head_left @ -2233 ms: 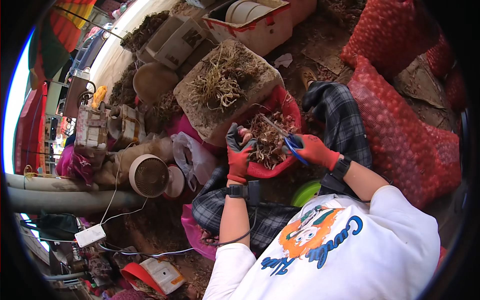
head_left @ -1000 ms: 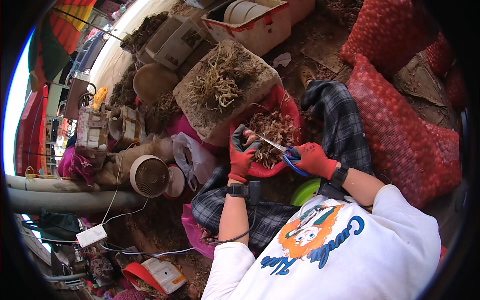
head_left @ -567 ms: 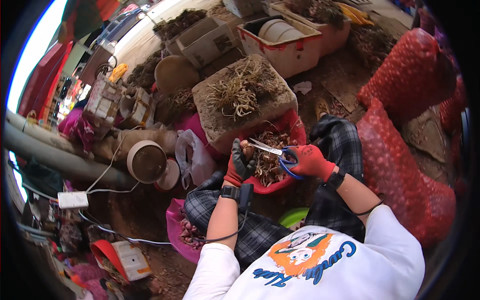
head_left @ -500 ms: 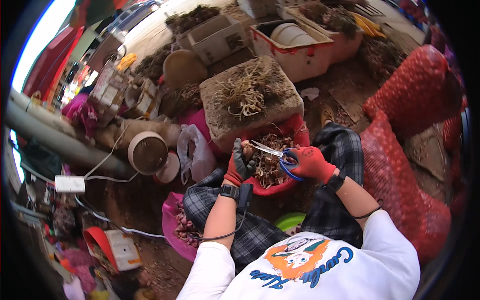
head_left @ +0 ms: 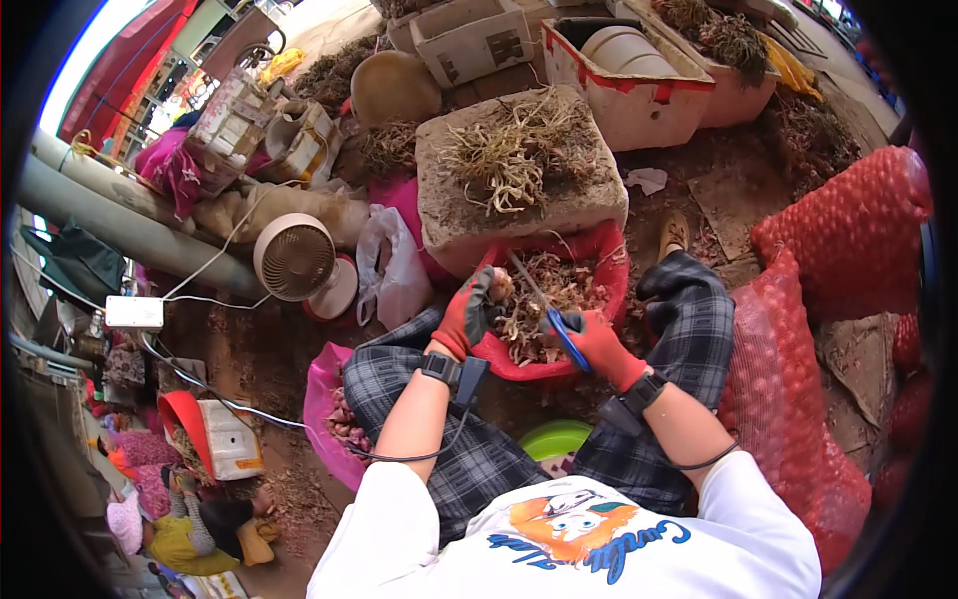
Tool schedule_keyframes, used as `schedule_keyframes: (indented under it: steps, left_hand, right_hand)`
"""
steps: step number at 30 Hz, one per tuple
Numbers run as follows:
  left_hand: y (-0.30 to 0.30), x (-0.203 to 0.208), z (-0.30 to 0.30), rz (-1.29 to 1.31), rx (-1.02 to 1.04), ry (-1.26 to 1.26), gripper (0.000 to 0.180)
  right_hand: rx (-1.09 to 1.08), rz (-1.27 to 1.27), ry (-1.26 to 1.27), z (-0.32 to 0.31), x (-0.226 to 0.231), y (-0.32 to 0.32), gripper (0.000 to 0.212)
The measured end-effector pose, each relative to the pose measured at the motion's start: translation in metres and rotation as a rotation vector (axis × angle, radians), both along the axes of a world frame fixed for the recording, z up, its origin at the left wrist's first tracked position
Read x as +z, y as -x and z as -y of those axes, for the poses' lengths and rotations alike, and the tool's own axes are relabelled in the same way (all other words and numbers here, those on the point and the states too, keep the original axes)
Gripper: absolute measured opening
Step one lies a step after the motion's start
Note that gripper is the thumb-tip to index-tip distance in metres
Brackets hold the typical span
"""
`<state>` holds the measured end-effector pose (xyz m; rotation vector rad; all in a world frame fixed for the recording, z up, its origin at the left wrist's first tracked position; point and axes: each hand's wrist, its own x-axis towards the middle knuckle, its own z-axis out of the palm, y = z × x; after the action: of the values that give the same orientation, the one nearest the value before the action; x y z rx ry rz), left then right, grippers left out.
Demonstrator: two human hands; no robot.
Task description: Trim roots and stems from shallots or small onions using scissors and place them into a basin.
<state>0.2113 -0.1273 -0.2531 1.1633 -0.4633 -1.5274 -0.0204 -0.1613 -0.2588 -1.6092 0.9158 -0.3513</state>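
The person's gloved left hand is at the left edge of the red basin, its fingers curled upward and pinching a small bulb over the basin's left side. The gloved right hand, over the basin's near right edge, is wrapped around the blue handles of a pair of scissors. The blades slant away over the basin toward its far left, passing just beside the bulb; whether they touch it cannot be told. Below them the basin is heaped with dry brownish skins.

The plaid trousers bend around the basin on both sides. On the near side of the basin, between the legs, is a green bowl; farther to the near left lies a pink bag with reddish bulbs in it. Directly beyond the basin stands a grimy pale block, topped with a tangle of dry stalks. Left of the basin are a crumpled translucent plastic bag and, past it, a round fan. Well to the right, a bulging red mesh sack leans near the knee. Far beyond the basin sits a white box with red tape.
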Motion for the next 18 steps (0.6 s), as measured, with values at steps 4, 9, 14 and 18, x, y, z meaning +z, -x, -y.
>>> schedule_keyframes:
  steps: [4, 9, 14, 18]
  left_hand:
    - [-0.006, -0.005, 0.011, -0.082, -0.212, 0.227, 0.036]
    - [0.018, 0.035, 0.017, 0.342, -0.471, 0.489, 0.058]
    - [0.005, 0.021, 0.022, 0.873, -0.215, 0.564, 0.069]
    - [0.0, -0.029, 0.013, 0.321, -0.139, 0.223, 0.053]
  right_hand:
    - [-0.188, 0.358, -0.59, 0.023, 0.012, -0.009, 0.045]
    - [-0.028, 0.417, -0.836, 0.063, 0.0, -0.022, 0.041]
    - [-0.068, 0.52, -0.817, 0.058, -0.003, -0.04, 0.029]
    - [-0.25, 0.51, -0.432, 0.046, -0.01, -0.05, 0.027]
